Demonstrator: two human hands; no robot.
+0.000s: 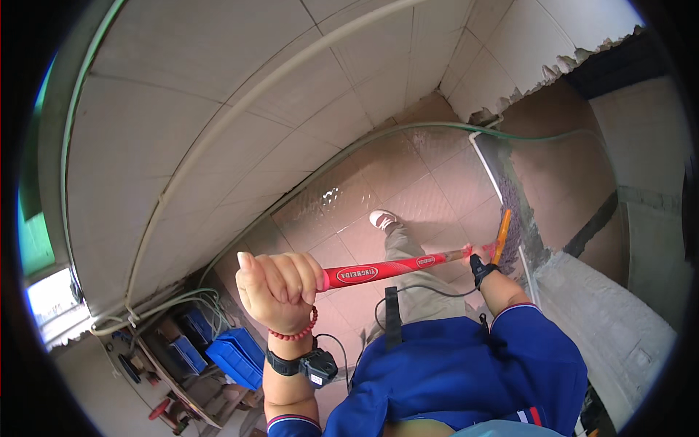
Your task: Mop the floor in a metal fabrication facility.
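Pale-blue edge (502, 429) below both hands, too cropped to ID | left hand (277, 288) fisted round top of red-handled mop (386, 271), right hand (478, 253) clamped lower, well apart | orange clamp (502, 234), purplish strands (512, 207) just past right

Left grip (279, 291) clenched, right grip (478, 254) lower

Glossy handle (392, 269), fibrous mop head (515, 222), shiny floor tiles (444, 182), smooth plastic bin (234, 358)
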